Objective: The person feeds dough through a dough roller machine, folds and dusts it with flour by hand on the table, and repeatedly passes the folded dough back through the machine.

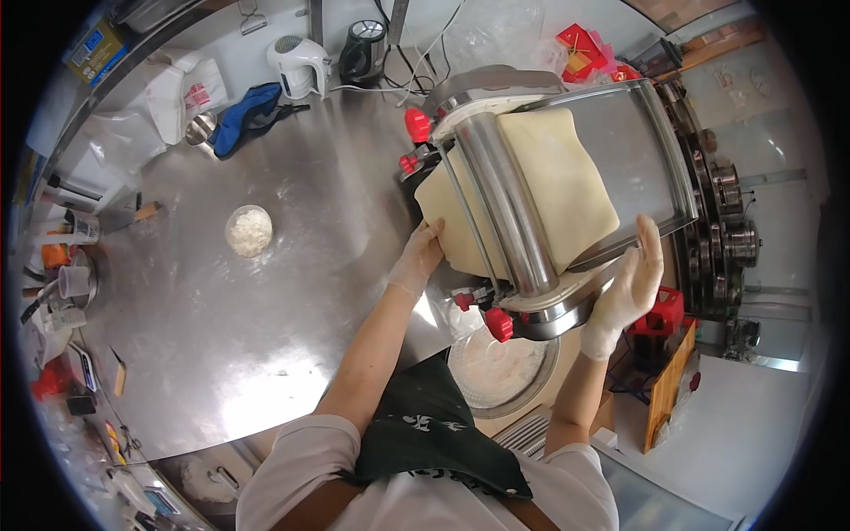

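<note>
A dough sheeter with a steel roller (509,203) and red knobs stands at the right of the steel table. A pale, smooth dough sheet (562,186) runs through it, one part lying on the tray (633,133) to the right and the other coming out left of the roller. At the sheet's left edge, my gloved left hand (421,257) grips the dough, its thumb on top and the other fingers partly hidden. My gloved right hand (627,292) is held up beside the near side of the machine, fingers stretched out, holding nothing.
A small bowl of white flour (249,231) sits on the steel table (195,310). Along the back are a blue cloth (246,119), a metal cup (202,128) and a white hand mixer (299,65). Below the machine is a round floured pan (500,367).
</note>
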Tool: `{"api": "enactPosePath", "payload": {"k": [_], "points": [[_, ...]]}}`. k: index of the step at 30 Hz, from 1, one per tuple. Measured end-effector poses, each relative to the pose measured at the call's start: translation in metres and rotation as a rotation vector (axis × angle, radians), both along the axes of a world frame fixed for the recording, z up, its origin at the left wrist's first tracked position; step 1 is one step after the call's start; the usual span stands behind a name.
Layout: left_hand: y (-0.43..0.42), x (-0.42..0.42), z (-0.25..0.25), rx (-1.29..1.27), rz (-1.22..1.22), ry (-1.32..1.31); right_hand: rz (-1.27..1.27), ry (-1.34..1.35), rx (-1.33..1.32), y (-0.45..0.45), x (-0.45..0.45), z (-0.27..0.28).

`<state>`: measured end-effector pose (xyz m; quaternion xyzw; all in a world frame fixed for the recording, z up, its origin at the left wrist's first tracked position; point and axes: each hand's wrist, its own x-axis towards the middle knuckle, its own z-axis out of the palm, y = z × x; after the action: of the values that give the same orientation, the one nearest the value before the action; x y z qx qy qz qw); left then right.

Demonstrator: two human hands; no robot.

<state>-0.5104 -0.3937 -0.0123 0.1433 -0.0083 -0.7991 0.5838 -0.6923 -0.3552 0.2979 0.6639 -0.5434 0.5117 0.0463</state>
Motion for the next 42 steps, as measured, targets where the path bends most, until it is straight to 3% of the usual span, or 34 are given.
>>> {"api": "enactPosePath", "payload": {"k": [1,3,4,6,7,9,12,14,16,18,20,22,25,28,31,34,37,39,41,42], "points": [[0.001,0.002,0.001,0.010,0.014,-0.009,0.049,-0.174,-0.014,0.009,0.008,-0.003],[0.005,0.006,0.003,0.033,0.043,-0.027,0.162,-0.216,0.029,0.041,0.026,-0.005],[0.008,0.009,0.001,0.031,0.041,-0.035,0.236,-0.050,0.094,0.059,0.037,0.001],[0.013,0.016,-0.005,0.023,0.032,-0.049,0.663,-0.125,0.416,0.087,0.055,-0.006],[0.015,0.018,-0.007,0.049,0.039,-0.057,0.745,-0.046,0.422,0.101,0.068,-0.021],[0.019,0.024,-0.009,0.103,0.054,-0.072,0.877,-0.118,0.755,0.121,0.089,-0.060],[0.028,0.035,-0.003,0.090,0.060,-0.159,0.490,-0.793,1.280,0.135,0.113,-0.134],[0.034,0.044,-0.001,0.091,0.047,-0.150,0.264,-1.039,1.250,0.133,0.102,-0.228],[0.039,0.053,0.005,0.087,0.039,-0.171,0.293,-1.205,1.113,0.112,0.100,-0.276],[0.046,0.061,0.019,0.080,0.032,-0.223,0.397,-1.172,0.786,0.086,0.097,-0.340],[0.045,0.073,0.032,0.164,0.059,-0.160,0.489,-1.313,0.697,0.075,0.104,-0.346],[0.045,0.076,0.033,0.190,0.086,-0.049,0.576,-1.634,0.851,0.070,0.113,-0.299],[0.046,0.065,-0.007,0.131,0.074,0.190,0.605,-1.888,0.938,0.083,0.129,-0.262],[0.055,0.047,-0.054,0.042,-0.021,0.232,0.521,-1.940,1.052,0.089,0.134,-0.231],[0.067,0.045,-0.058,-0.039,-0.104,0.230,0.468,-1.763,1.143,0.086,0.126,-0.237],[0.073,0.045,-0.063,-0.025,-0.116,0.252,0.316,-1.285,1.590,0.085,0.101,-0.239],[0.073,0.042,-0.058,0.108,-0.036,0.233,0.334,-1.164,1.519,0.105,0.088,-0.258],[0.072,0.038,-0.045,0.080,0.005,-0.048,0.310,-1.187,1.448,0.122,0.078,-0.264],[0.070,0.039,-0.048,0.266,0.026,0.354,0.297,-1.191,1.400,0.136,0.069,-0.269],[0.070,0.044,-0.060,0.464,0.028,0.898,0.296,-1.184,1.388,0.142,0.064,-0.271]]}}
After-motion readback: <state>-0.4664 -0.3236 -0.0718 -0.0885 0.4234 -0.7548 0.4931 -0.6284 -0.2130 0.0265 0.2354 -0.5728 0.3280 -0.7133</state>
